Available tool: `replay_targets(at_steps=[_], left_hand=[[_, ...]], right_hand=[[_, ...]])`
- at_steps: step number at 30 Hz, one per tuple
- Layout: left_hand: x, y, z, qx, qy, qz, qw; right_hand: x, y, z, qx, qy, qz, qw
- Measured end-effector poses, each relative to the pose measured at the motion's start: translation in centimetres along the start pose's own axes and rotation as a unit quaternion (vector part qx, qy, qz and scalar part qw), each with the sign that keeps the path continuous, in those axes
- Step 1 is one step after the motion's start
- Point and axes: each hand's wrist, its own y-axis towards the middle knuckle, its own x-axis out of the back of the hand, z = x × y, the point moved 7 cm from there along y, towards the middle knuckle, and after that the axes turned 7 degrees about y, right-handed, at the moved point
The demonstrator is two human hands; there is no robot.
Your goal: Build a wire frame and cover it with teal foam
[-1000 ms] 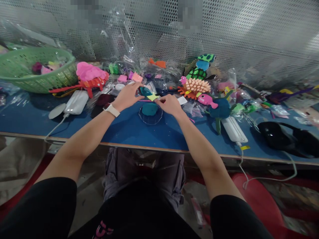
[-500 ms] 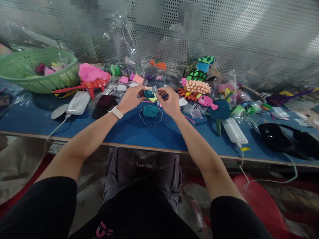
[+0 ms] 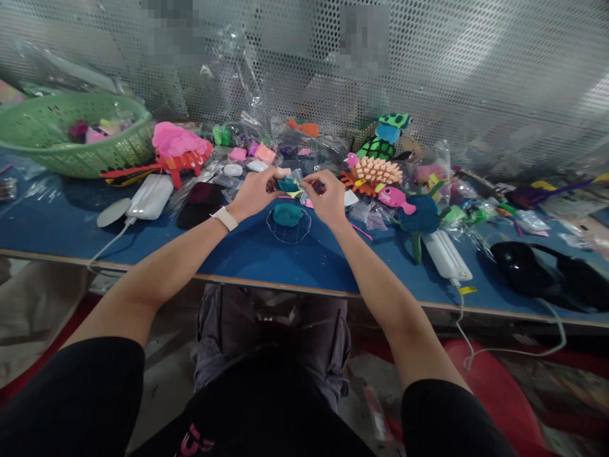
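Observation:
My left hand [image 3: 257,188] is closed on a teal lump of modelling clay [image 3: 287,185] that seems to sit in clear plastic wrap. Close by on the right, my right hand [image 3: 326,194] pinches the edge of the clear plastic [image 3: 297,176] between thumb and fingers. A second teal clay piece [image 3: 288,215], flattened and uneven, lies on the blue table just below both hands. Around it is a thin round outline with grid lines [image 3: 291,240], wire-like in look. Some yellow material shows behind the fingers.
A green basket [image 3: 76,158] stands at the far left. Finished clay figures, among them a spiky hedgehog-like one [image 3: 378,170] and a pink fish [image 3: 396,197], sit to the right. White power banks [image 3: 447,255] with cables and a black headset-like object [image 3: 528,263] lie along the table [image 3: 257,257].
Both hands stay in nearly the same place, with small finger shifts at the plastic. The whole view has tilted slightly. The clay piece on the table has not moved.

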Motion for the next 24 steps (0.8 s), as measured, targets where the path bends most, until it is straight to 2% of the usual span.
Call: replay_targets(at_steps=[6, 11, 14, 18, 24], left_hand=[[0.0, 0.0, -0.1, 0.002, -0.002, 0.002, 1.000], [0.0, 0.2, 0.2, 0.012, -0.010, -0.017, 1.000], [0.2, 0.2, 0.0, 0.017, -0.025, -0.022, 0.999], [0.3, 0.2, -0.2, 0.017, -0.044, -0.028, 0.999], [0.4, -0.1, -0.8, 0.006, -0.048, -0.033, 0.998]], right_hand=[[-0.6, 0.4, -1.0, 0.035, 0.049, 0.014, 0.998], [-1.3, 0.7, -1.9, 0.003, 0.085, 0.043, 0.995], [-1.1, 0.6, -1.5, -0.002, 0.080, 0.039, 0.996], [-0.8, 0.3, -0.5, 0.038, 0.085, 0.039, 0.995], [-1.1, 0.3, -1.0, 0.025, 0.072, 0.049, 0.996]])
